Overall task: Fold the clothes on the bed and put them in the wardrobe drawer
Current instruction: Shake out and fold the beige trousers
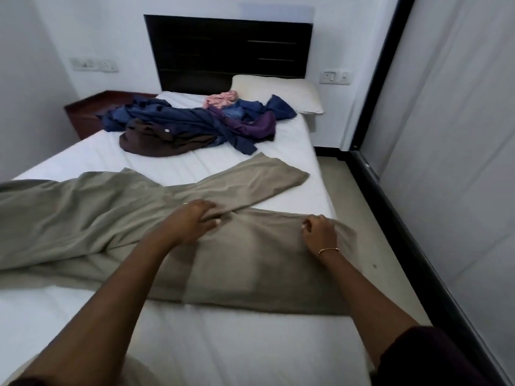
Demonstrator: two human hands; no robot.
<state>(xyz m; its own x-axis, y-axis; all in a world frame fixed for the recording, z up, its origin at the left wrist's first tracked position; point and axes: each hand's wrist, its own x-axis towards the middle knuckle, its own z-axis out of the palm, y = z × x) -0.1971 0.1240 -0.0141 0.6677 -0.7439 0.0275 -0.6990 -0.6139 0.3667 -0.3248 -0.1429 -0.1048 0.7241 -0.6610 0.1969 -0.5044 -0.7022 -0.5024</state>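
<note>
Khaki trousers (97, 218) lie spread across the white bed (223, 344), legs splayed to the right. My left hand (196, 218) grips the fabric where the two legs part. My right hand (319, 229) pinches the far edge of the nearer leg, close to the bed's right side. Farther up the bed a heap of unfolded clothes (195, 121) lies in navy, brown, purple and pink.
A cream pillow (278, 93) leans at the dark headboard (228, 51). A wooden bedside table (89, 112) stands at the left. The wardrobe's sliding doors (459, 135) run along the right, with a narrow floor strip (356, 196) between them and the bed.
</note>
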